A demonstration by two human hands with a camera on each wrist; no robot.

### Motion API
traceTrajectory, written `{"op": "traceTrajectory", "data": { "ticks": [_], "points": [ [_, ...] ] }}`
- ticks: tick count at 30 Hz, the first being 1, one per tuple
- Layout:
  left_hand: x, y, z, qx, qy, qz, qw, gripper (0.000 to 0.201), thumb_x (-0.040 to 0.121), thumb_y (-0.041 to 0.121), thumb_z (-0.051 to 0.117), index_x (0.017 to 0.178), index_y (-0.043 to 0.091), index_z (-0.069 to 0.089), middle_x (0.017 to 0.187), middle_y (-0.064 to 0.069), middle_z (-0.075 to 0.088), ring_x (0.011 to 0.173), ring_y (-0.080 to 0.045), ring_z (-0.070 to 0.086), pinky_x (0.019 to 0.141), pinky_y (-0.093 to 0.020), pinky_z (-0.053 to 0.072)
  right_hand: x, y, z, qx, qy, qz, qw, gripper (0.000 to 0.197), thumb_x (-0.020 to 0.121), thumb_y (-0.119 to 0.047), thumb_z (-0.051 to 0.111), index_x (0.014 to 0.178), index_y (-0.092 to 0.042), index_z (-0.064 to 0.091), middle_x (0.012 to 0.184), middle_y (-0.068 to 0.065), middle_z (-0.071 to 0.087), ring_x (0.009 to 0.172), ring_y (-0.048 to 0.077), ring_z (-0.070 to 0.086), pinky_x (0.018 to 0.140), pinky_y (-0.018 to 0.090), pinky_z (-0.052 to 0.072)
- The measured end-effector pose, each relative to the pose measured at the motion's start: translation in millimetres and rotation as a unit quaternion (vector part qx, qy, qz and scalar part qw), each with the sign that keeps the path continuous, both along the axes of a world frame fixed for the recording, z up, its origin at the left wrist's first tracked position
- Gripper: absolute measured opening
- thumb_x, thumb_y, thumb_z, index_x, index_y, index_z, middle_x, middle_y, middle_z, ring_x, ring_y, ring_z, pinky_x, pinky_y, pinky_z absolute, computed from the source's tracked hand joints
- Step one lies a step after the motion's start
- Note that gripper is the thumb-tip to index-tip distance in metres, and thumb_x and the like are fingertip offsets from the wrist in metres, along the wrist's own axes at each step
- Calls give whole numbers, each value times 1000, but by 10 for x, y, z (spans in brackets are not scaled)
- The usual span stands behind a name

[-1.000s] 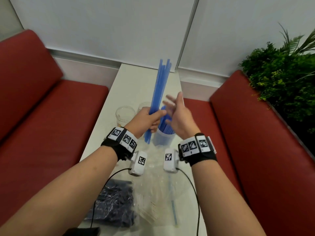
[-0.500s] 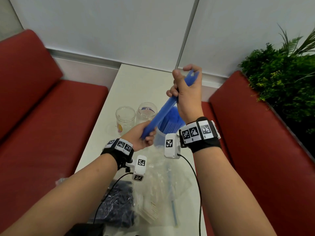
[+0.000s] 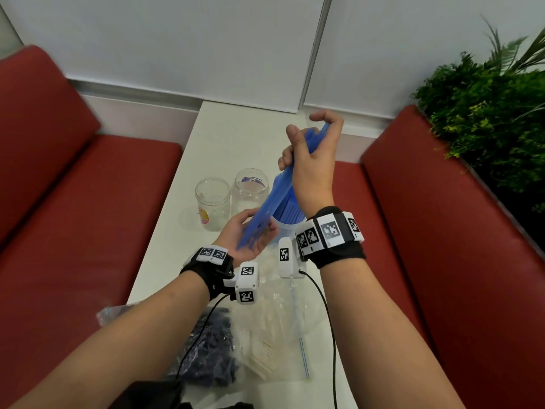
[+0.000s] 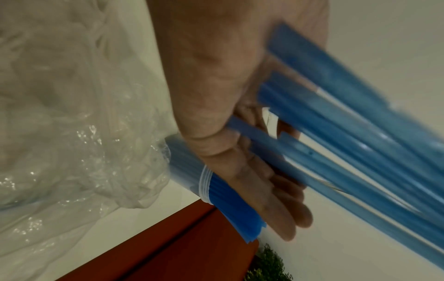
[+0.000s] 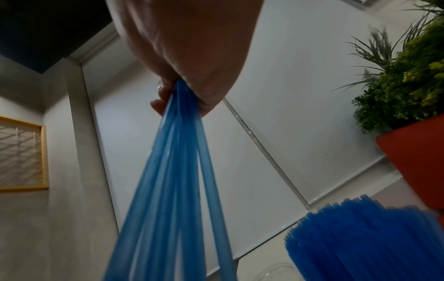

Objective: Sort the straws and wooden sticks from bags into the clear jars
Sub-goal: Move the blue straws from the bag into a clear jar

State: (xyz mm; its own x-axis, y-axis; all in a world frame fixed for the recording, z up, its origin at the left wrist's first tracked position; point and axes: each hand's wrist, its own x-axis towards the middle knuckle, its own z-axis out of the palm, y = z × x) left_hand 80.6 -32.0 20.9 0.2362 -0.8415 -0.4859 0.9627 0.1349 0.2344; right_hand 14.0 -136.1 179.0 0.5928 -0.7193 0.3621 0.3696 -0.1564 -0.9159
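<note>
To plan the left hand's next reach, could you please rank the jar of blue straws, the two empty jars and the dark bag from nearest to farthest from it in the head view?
From the left hand:
1. Jar of blue straws, just right.
2. Empty jars, beyond it; too close to rank.
3. Dark bag, near the table's near edge.

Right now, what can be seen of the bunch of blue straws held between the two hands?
The bunch of blue straws is a handful of long, thin, translucent plastic tubes, held slanted above the white table. The right hand grips their upper ends. Their lower ends fan apart across the palm of the left hand, whose fingers lie nearly straight. The bunch crosses in front of a clear jar already packed with upright blue straws.
</note>
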Motion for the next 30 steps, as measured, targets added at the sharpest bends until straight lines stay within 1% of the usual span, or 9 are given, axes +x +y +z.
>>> {"op": "traceTrajectory", "data": {
  "ticks": [5, 10, 14, 17, 20, 22, 25, 28, 30],
  "points": [
    [-32, 9, -46, -33, 38, 0, 999, 36, 90, 24, 65, 106, -7, 69, 97, -18, 68, 90, -31, 71, 85, -44, 59, 3, -68, -57, -13, 16, -36, 999, 22, 101, -10, 58, 106, -25, 43, 80, 1, 52, 51, 21, 47, 55, 36, 47],
    [-28, -131, -11, 93, 29, 73, 993, 19, 94, 12, 57, 102, -5, 61, 72, -19, 65, 59, -27, 67, 51, -30, 58, 34, -4, -140, -37, 44, -31, 998, 9, 105, -18, 54, 99, -23, 51, 80, 2, 54, 57, 24, 51, 58, 47, 52],
    [7, -166, -114, 145, 12, 43, 988, 20, 95, 17, 56, 95, -2, 59, 67, -15, 59, 53, -21, 63, 43, -24, 54, 50, 28, -140, -37, 29, -34, 998, 9, 107, -12, 49, 105, -15, 57, 106, 15, 57, 65, 28, 55, 63, 44, 54],
    [23, -162, -192, 156, 21, 28, 987, 21, 94, 20, 56, 93, -1, 59, 64, -13, 58, 49, -19, 62, 40, -23, 53, 47, 5, -145, -41, 12, -39, 998, 14, 106, -11, 49, 116, -19, 55, 97, 8, 56, 62, 28, 58, 60, 43, 55],
    [40, -172, -236, 167, 8, -2, 986, 21, 92, 22, 59, 86, 2, 60, 64, -10, 58, 47, -17, 61, 38, -21, 51, 59, -37, -225, -36, 25, -7, 999, 19, 109, -17, 46, 107, -8, 63, 83, 11, 57, 61, 27, 57, 56, 35, 52],
    [43, -178, -258, 189, -20, -31, 981, 22, 93, 25, 59, 80, 7, 59, 60, -6, 56, 40, -12, 52, 32, -16, 41, 57, -62, -302, -13, 33, 25, 999, 27, 109, -21, 47, 99, -2, 63, 73, 12, 56, 60, 25, 57, 56, 29, 51],
    [39, -211, -282, 219, -65, -44, 973, 25, 95, 24, 57, 74, 11, 53, 50, 1, 45, 31, -6, 31, 27, -14, 20, 34, -127, -411, 44, 29, 67, 996, 15, 102, -26, 62, 111, -15, 58, 69, 11, 56, 59, 27, 56, 58, 30, 52],
    [32, -334, -223, 237, -119, -53, 963, 32, 96, 22, 52, 66, 12, 46, 45, 2, 38, 29, -6, 23, 28, -13, 15, 27, -250, -548, 99, 55, 113, 987, 17, 92, -31, 74, 84, -22, 62, 61, 3, 50, 54, 22, 47, 59, 33, 45],
    [38, -462, -155, 250, -184, -57, 949, 32, 97, 23, 49, 67, 11, 48, 46, 0, 41, 29, -8, 27, 30, -13, 19, 22, -360, -621, 89, 77, 108, 987, 34, 91, -36, 74, 63, -27, 57, 55, -1, 45, 50, 18, 41, 56, 32, 41]
  ]
}}
